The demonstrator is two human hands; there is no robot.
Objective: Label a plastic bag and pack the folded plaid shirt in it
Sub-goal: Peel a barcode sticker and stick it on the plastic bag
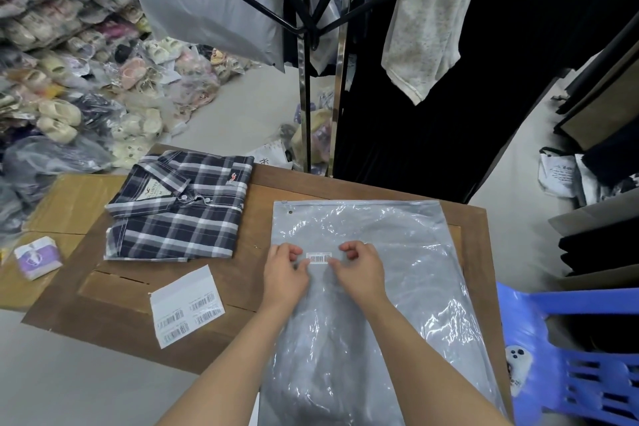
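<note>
A grey plastic zip bag (397, 287) lies flat on the wooden table (262, 211), its zip edge at the far side. A small white barcode label (318, 257) sits on the bag near its left middle. My left hand (285, 271) pinches the label's left end and my right hand (359, 268) pinches its right end, both resting on the bag. The folded navy-and-white plaid shirt (179, 207) lies on the table's far left, collar toward the left, apart from the bag.
A white backing sheet with several barcode labels (186, 306) lies on the table near the left front. A small purple-and-white packet (36, 261) sits on a cardboard box at left. A blue plastic chair (570, 356) stands at right. A black rack with hanging clothes stands behind the table.
</note>
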